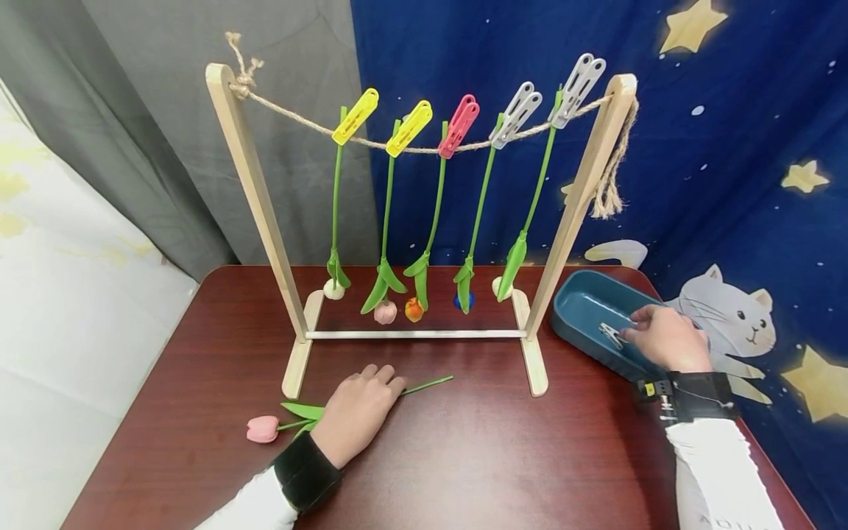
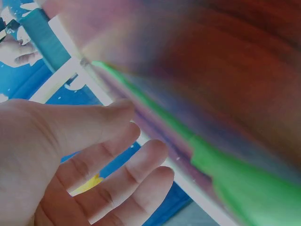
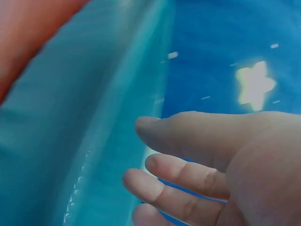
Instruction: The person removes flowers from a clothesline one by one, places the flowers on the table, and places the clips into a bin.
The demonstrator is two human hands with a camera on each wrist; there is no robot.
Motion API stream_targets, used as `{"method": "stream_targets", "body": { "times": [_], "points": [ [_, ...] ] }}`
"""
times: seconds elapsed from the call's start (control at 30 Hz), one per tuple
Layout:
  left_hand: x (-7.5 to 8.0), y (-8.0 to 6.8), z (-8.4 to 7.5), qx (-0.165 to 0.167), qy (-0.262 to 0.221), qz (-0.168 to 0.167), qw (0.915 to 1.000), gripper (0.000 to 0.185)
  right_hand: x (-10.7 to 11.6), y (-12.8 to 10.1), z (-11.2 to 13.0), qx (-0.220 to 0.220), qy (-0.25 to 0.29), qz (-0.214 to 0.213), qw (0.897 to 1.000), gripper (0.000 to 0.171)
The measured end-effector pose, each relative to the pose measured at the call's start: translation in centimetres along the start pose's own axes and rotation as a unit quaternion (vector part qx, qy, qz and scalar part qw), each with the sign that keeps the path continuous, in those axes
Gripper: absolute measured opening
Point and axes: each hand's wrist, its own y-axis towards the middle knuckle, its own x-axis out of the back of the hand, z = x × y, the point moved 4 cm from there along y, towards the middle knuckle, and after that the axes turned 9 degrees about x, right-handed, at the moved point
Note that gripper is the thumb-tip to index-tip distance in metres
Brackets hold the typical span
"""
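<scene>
A pink artificial tulip (image 1: 263, 429) lies on the table, its green stem (image 1: 427, 386) passing under my left hand (image 1: 361, 412). In the left wrist view the fingers (image 2: 148, 157) are loosely bent, with the green stem (image 2: 155, 106) running beyond their tips and not enclosed by them. My right hand (image 1: 669, 340) reaches over the blue bin (image 1: 583, 283), fingertips right beside a pale grey clothespin (image 1: 611, 336) inside it. The right wrist view shows the thumb (image 3: 183, 134) and fingers apart, nothing seen between them.
A wooden frame (image 1: 255, 191) with a sagging rope (image 1: 288, 114) stands at the back. Several artificial flowers hang head down from it by yellow clothespins (image 1: 355, 116), a red one (image 1: 458, 126) and grey ones (image 1: 517, 115). A white crossbar (image 1: 417, 334) joins the frame's feet.
</scene>
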Motion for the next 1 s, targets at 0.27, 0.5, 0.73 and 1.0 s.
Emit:
{"method": "stream_targets", "body": {
  "times": [0.27, 0.5, 0.73, 1.0],
  "points": [
    [3.3, 0.7, 1.0, 0.027, -0.055, -0.035, 0.9975, 0.039, 4.6, -1.5, 5.7, 0.074, 0.007, -0.075, 0.994, 0.046],
    [7.6, 1.7, 2.5, 0.055, -0.124, -0.146, 0.9799, 0.039, 9.2, -3.8, 12.4, 0.145, -0.001, -0.189, 0.971, 0.040],
    [11.4, 2.6, 4.4, 0.097, -0.181, -0.274, 0.9396, 0.039, 13.9, -6.3, 19.3, 0.217, -0.016, -0.289, 0.932, 0.040],
    [14.4, 3.9, 5.8, 0.136, -0.227, -0.344, 0.9010, 0.035, 16.6, -6.9, 25.8, 0.313, -0.024, -0.328, 0.891, 0.038]
  ]
}}
